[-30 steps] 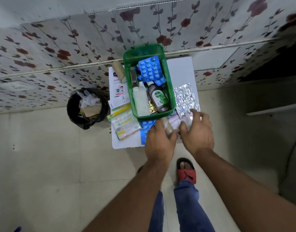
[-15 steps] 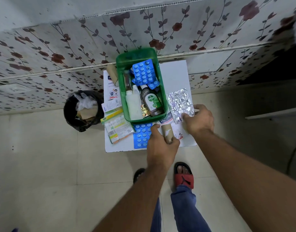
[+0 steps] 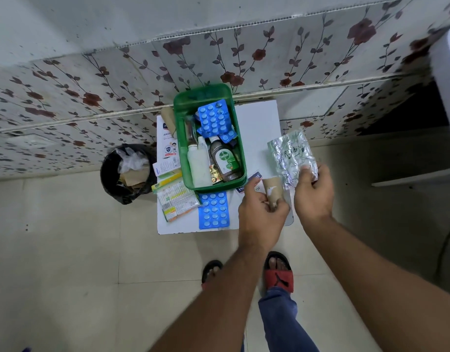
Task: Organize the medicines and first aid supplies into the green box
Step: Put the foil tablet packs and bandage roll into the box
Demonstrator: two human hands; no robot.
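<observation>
Floral-tiled wall (image 3: 269,54) and pale tiled floor (image 3: 66,275) surround a small white bench (image 3: 257,123) with a black waste bin (image 3: 124,174) just beside it. On the bench stands the green box (image 3: 190,102), holding a blue blister pack (image 3: 213,120), a brown Dettol bottle (image 3: 223,158) and a white bottle (image 3: 198,163); a second blue blister strip (image 3: 213,210) and printed sachets (image 3: 175,199) lie outside it near its front. Left hand (image 3: 262,212) grips a tan bandage roll (image 3: 272,190) beside the box's right front corner; right hand (image 3: 314,191) pinches a silver foil strip (image 3: 291,156), lifted to the right of the box.
</observation>
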